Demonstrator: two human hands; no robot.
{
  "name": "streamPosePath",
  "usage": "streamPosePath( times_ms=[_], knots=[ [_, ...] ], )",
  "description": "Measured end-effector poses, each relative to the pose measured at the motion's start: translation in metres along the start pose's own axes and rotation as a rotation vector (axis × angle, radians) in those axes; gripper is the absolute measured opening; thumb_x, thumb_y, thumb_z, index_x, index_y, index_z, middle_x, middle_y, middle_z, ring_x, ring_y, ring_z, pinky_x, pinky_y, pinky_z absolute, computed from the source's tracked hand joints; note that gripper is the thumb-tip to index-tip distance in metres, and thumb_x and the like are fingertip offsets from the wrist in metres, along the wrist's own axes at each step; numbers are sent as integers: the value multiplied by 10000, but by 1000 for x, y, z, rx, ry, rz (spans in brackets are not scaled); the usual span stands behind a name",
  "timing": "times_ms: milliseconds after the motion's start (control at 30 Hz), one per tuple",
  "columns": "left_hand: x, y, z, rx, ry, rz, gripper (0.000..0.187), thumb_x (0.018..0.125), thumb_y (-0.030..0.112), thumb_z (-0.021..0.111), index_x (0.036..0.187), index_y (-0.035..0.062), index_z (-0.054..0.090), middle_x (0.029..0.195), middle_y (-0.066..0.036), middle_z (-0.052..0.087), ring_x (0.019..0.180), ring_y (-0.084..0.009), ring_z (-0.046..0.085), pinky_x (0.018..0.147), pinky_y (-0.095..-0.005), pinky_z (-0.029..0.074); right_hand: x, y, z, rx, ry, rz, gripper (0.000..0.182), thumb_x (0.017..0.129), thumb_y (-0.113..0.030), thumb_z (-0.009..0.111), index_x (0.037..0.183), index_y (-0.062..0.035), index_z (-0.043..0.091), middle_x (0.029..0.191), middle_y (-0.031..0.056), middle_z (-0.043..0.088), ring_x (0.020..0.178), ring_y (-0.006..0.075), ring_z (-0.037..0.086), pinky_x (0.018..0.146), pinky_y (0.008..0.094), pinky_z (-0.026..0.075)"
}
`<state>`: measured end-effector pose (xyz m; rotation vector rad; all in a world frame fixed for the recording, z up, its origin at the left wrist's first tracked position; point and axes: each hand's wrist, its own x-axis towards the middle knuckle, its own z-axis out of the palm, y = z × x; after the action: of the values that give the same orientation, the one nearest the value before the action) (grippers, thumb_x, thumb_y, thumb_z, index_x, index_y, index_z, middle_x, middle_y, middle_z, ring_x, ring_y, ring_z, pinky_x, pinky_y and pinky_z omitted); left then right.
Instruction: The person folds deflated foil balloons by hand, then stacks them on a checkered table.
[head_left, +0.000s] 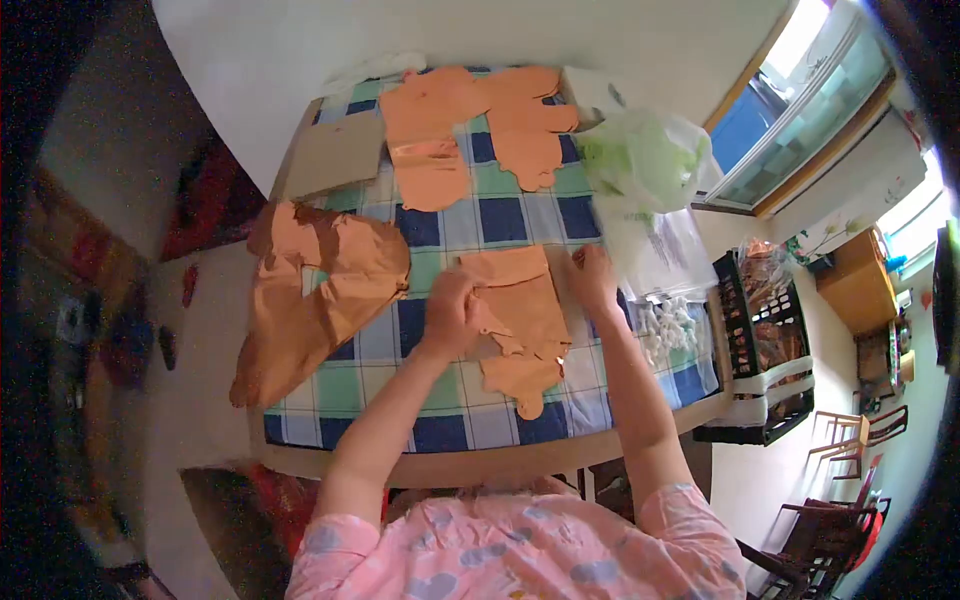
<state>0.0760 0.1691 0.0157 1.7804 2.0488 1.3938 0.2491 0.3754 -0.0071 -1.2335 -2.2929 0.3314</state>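
Observation:
A flat, folded copper-orange foil balloon point(525, 305) lies at the middle of the table, its rounded tab pointing towards me. At its left edge, my left hand point(455, 308) is closed with curled fingers on the foil. Just off the balloon's right side, my right hand point(597, 283) has its fingers pinched together; whatever they hold is too small to make out. Clear plastic seems to lie around the balloon between my hands.
More flat foil balloons lie at the back point(430, 110) and a crumpled one point(330, 270) at the left. A cardboard sheet point(335, 155) rests back left. Plastic bags point(650, 160) and white strings point(672, 328) line the right side. A black crate point(768, 340) stands beyond the right edge.

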Motion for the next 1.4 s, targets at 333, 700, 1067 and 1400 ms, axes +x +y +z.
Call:
streamPosePath(
  times_ms=[333, 700, 1067, 1400],
  knots=[
    [48, 4, 72, 487, -390, -41, 617, 909, 540, 393, 1395, 161, 364, 1483, -92, 282, 1391, -290, 197, 1093, -601, 96, 2, -3, 6, -70, -150, 80, 276, 822, -296, 619, 860, -22, 610, 837, 178, 620, 802, 348, 603, 694, 444, 467],
    [41, -2, 75, 536, -413, 77, 634, 904, 564, 369, 1423, 202, 325, 1512, -68, 219, 1406, -287, 151, 1080, -627, 76, 0, -28, 33, -44, 106, 149, 196, 882, -255, 516, 916, -65, 552, 951, 133, 583, 904, 353, 575, 780, 521, 415],
    [45, -21, 15, 133, 70, -243, 237, 800, 123, 567, 1012, 20, 594, 1081, -178, 602, 1042, -345, 552, 909, -429, 416, -17, -55, 18, -57, -93, -404, 403, 912, -196, 459, 1286, -45, 459, 1390, 155, 401, 1301, 308, 355, 1059, 539, 252],
    [40, -53, -10, 183, -168, -487, 182, 771, 179, 614, 863, 22, 602, 825, -165, 627, 794, -333, 608, 690, -421, 474, -16, -55, 15, -85, -150, -387, 395, 929, -234, 432, 1294, -86, 456, 1383, 135, 417, 1314, 310, 339, 1056, 548, 259]
  ],
)
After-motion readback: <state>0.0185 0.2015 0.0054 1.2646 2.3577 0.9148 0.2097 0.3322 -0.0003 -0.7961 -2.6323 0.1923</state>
